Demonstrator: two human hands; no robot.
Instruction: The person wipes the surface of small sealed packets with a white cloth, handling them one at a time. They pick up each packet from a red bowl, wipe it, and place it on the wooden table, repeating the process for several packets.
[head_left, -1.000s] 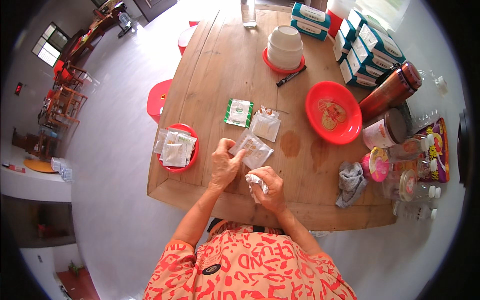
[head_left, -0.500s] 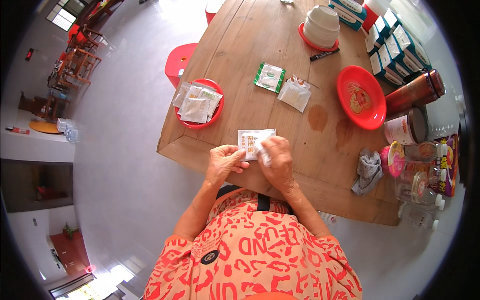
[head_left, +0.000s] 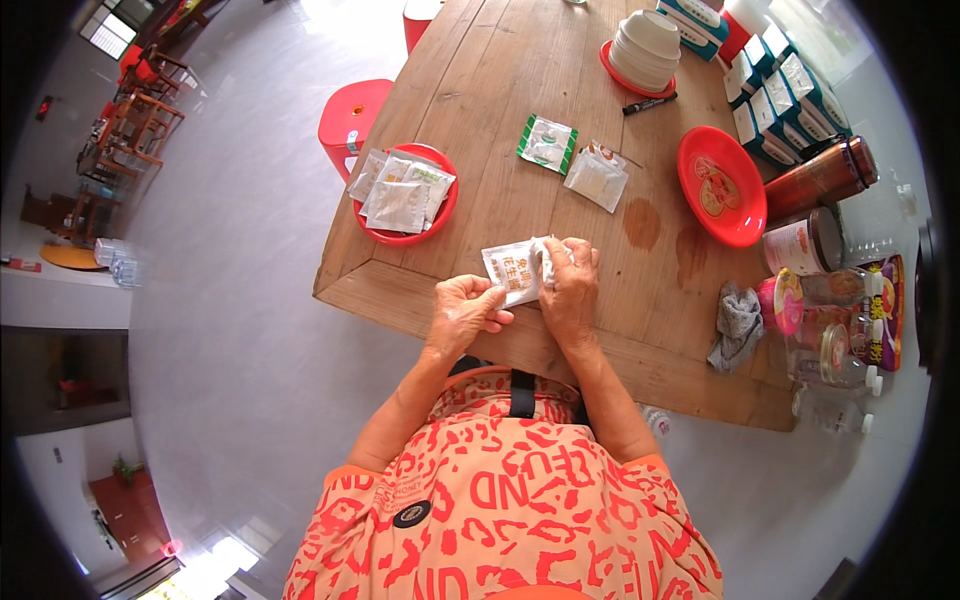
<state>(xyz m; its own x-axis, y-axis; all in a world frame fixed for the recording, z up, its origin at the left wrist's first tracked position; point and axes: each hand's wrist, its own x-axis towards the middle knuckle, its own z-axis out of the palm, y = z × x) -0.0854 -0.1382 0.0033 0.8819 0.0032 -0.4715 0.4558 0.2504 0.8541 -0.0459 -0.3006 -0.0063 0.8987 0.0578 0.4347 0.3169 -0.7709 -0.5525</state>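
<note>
Packet (head_left: 512,270), small, white and flat with an orange print, sits pinched between both hands just above the near edge of the wooden table (head_left: 470,120). The left hand (head_left: 462,312) grips its lower left corner with thumb and fingers closed on it; the right hand (head_left: 570,288) is clamped over its right end, fingers curled on the crumpled top. It looks light, thin and limp, probably slick film with loose contents inside, so I judge the sealed edges and corners the best places to take hold, since the middle would buckle. Beyond the left hand, a red bowl (head_left: 437,222) holds about four similar pale packets. Beyond the right hand lie two more: one green-edged packet (head_left: 548,144) and one clear packet (head_left: 597,176). Farther right is one shallow red plate (head_left: 720,185); to the right of the right hand lies one grey cloth (head_left: 738,322). Far ahead stands one stack of white bowls (head_left: 645,48) beside one black marker (head_left: 650,102)
</note>
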